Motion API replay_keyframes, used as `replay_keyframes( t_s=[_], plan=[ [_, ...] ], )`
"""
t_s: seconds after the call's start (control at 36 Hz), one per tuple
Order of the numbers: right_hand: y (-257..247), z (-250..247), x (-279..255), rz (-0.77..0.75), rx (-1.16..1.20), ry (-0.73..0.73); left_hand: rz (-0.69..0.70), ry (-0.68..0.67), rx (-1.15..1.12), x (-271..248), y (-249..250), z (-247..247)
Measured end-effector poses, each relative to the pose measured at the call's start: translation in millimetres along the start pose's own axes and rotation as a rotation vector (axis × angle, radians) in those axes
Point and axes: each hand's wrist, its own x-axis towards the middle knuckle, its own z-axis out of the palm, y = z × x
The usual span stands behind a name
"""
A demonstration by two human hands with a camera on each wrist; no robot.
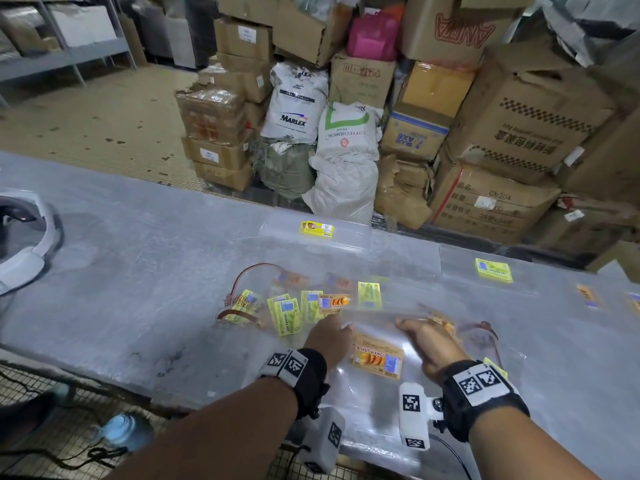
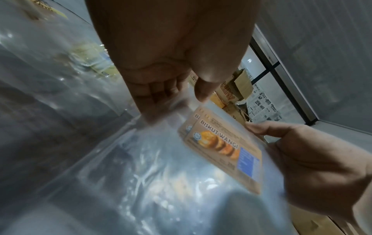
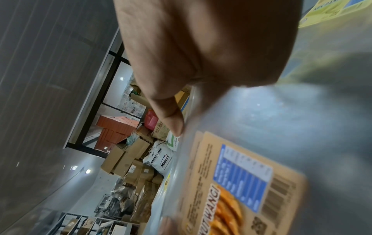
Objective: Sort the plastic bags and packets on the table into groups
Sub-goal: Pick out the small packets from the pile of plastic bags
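Note:
A clear plastic bag with an orange BISKUT WANGI label [image 1: 378,360] [image 2: 221,147] [image 3: 247,187] is held above the grey table [image 1: 121,271], near its front edge. My left hand [image 1: 329,336] [image 2: 171,93] pinches the bag's left top edge, fingers under the plastic and thumb over it. My right hand [image 1: 420,336] [image 2: 302,152] [image 3: 175,120] pinches its right top edge. Behind the bag lies a loose pile of clear bags with green-yellow labels [image 1: 287,311] and small orange labels [image 1: 334,302].
More clear bags lie flat: one with a yellow label [image 1: 317,229] at the far edge, another yellow-labelled bag [image 1: 493,270] to the right. A white device [image 1: 24,244] sits at the left. Cardboard boxes [image 1: 519,133] and sacks [image 1: 298,105] stand beyond the table.

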Motion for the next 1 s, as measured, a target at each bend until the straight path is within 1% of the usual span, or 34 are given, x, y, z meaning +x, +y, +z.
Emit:
replay_keyframes(
  t_s=[0.08,0.17,0.25,0.31,0.42,0.5,0.56,0.58,0.64,0.69,0.81,0.89,0.94,1.0],
  plan=[
    [3,-9,2,0.003,-0.04,0.007,0.003,-0.025,0.0,0,1,2],
    [7,-19,8,0.02,-0.07,0.043,0.028,-0.055,-0.014,-1,3,3],
    [11,-27,13,-0.002,-0.167,0.061,-0.022,-0.093,-0.08,-2,7,8],
    [13,-33,16,0.015,-0.215,0.067,-0.043,-0.131,-0.047,-2,11,11],
    [18,-50,24,0.079,-0.292,0.039,-0.018,-0.172,0.101,-3,22,14],
    [18,-61,30,0.097,-0.315,0.019,-0.042,-0.186,0.07,3,25,20],
    [10,-65,22,0.104,-0.347,-0.004,-0.069,-0.162,0.056,5,25,21],
    [8,-69,21,0.096,-0.365,-0.008,-0.072,-0.146,0.087,9,24,21],
    [7,-78,25,0.077,-0.418,0.01,-0.081,-0.05,0.176,14,19,21],
    [10,-84,31,0.054,-0.471,0.018,-0.115,0.051,0.203,16,14,18],
    [17,-92,42,0.013,-0.518,-0.012,-0.138,0.117,0.255,23,2,14],
    [11,-89,33,-0.003,-0.418,-0.031,-0.139,0.147,0.317,25,-5,11],
    [6,-86,34,-0.014,-0.4,-0.068,-0.142,0.177,0.354,29,-11,9],
    [2,-84,37,-0.029,-0.391,-0.064,-0.134,0.217,0.403,34,-14,6]
  ],
)
